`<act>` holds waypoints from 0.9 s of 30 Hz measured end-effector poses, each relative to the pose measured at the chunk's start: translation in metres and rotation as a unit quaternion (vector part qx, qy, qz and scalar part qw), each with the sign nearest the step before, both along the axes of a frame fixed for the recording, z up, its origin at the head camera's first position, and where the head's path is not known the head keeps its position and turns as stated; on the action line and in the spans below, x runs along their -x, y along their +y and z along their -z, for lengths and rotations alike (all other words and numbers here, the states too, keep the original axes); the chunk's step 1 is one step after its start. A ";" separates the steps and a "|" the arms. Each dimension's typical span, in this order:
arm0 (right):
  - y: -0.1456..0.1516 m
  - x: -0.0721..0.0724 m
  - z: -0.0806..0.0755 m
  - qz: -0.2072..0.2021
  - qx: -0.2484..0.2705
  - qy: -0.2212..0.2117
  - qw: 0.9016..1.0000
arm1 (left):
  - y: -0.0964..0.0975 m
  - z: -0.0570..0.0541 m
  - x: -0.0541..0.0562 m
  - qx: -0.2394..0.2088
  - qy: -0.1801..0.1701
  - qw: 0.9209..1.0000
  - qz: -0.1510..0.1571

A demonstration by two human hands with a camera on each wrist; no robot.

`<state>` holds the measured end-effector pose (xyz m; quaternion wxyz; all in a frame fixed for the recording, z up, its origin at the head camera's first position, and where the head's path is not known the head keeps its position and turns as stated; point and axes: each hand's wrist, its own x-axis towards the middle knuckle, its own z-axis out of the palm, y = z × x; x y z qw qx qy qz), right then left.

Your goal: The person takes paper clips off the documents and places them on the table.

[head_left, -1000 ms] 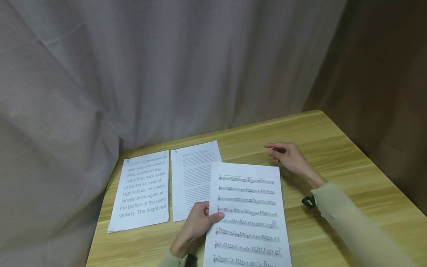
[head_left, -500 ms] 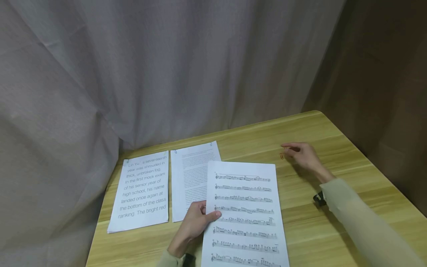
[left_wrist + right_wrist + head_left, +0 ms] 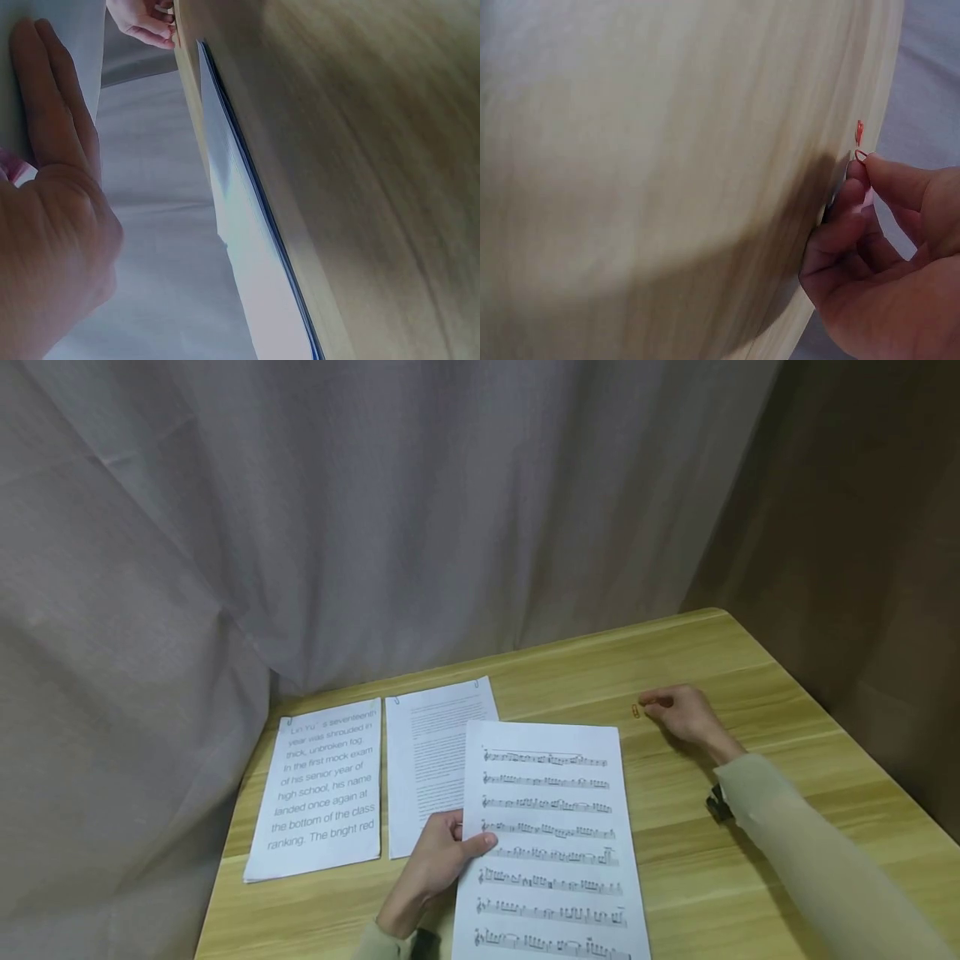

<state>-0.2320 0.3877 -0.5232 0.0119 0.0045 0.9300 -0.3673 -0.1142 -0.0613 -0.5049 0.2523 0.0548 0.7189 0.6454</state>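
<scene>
My left hand grips the left edge of white sheet music, thumb on top and fingers beneath. In the left wrist view its fingers lie straight along the paper's underside. Off to the right, my right hand is low over the table. Its thumb and forefinger pinch a reddish-orange paper clip, of which only a loop shows. A second paper clip of the same colour lies on the wood just beyond the fingertips; the head view has this loose clip left of the hand.
Two clipped paper stacks lie on the left of the wooden table: a large-print one and a small-print one. The sheet music overlaps the small-print stack in the head view. A grey curtain hangs behind the table.
The right hand has moved right, away from the sheet music's top corner, and then lower. The loose clip has come into sight beside it. Left hand and sheet music have shifted slightly left.
</scene>
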 end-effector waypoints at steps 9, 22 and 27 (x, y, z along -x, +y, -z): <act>-0.004 0.003 0.003 0.015 -0.009 -0.010 1.000 | 0.000 -0.001 0.003 0.015 0.010 1.000 0.000; -0.006 0.003 0.007 0.051 -0.019 -0.009 0.998 | 0.001 -0.002 0.002 -0.003 0.007 1.000 -0.001; -0.008 0.003 0.008 0.069 -0.029 0.001 0.997 | 0.002 -0.002 0.002 -0.007 0.005 1.000 0.002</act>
